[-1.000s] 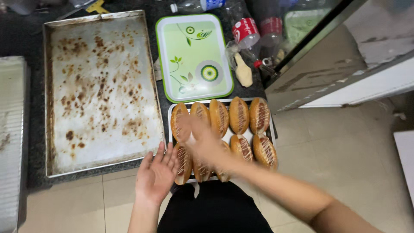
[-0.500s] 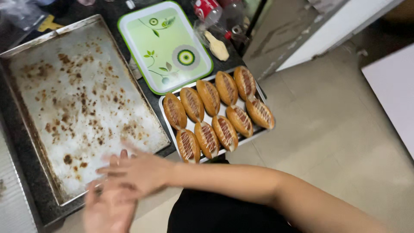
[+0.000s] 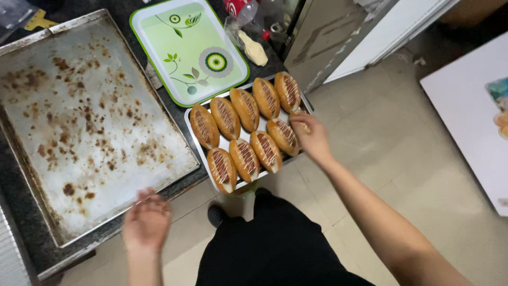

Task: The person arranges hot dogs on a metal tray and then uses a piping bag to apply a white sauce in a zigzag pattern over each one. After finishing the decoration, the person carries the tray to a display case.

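Note:
Several glazed oblong buns (image 3: 246, 108) with white icing stripes lie in two rows on a small metal tray (image 3: 197, 148) on the dark counter. My right hand (image 3: 313, 136) is at the tray's right end. Its fingers curl over the last bun of the near row, which is mostly hidden. My left hand (image 3: 147, 220) hovers at the near edge of a large stained baking tray (image 3: 79, 106). It is blurred, holds nothing, and its fingers are loosely apart.
A green patterned serving tray (image 3: 190, 47) lies behind the buns. Bottles (image 3: 241, 8) and a plastic bag with a pale lump (image 3: 253, 48) crowd the back corner. A white board (image 3: 471, 106) rests on the tiled floor at right. My dark-clothed legs stand below the counter.
My right hand swept from the baking tray's near edge across to the right end of the bun tray. My left hand stayed low by the baking tray's near edge.

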